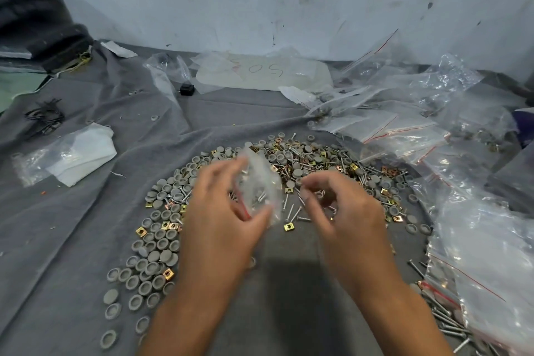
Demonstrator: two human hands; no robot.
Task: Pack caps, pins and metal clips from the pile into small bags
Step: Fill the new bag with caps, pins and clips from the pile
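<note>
Grey cloth: left hand grip pinches small bag; right hand beside, fingers curled, contents unclear.

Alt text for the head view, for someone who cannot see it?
A left hand holds a small clear bag over a pile of grey caps, pins and brass clips on grey cloth; the right hand's fingers are curled beside it. Bags lie right.

Both arms reach forward, side by side. The left hand has its thumb and fingers curled around a small clear bag. The right hand is just beside it, fingers bent, fingertips pinched together.
</note>
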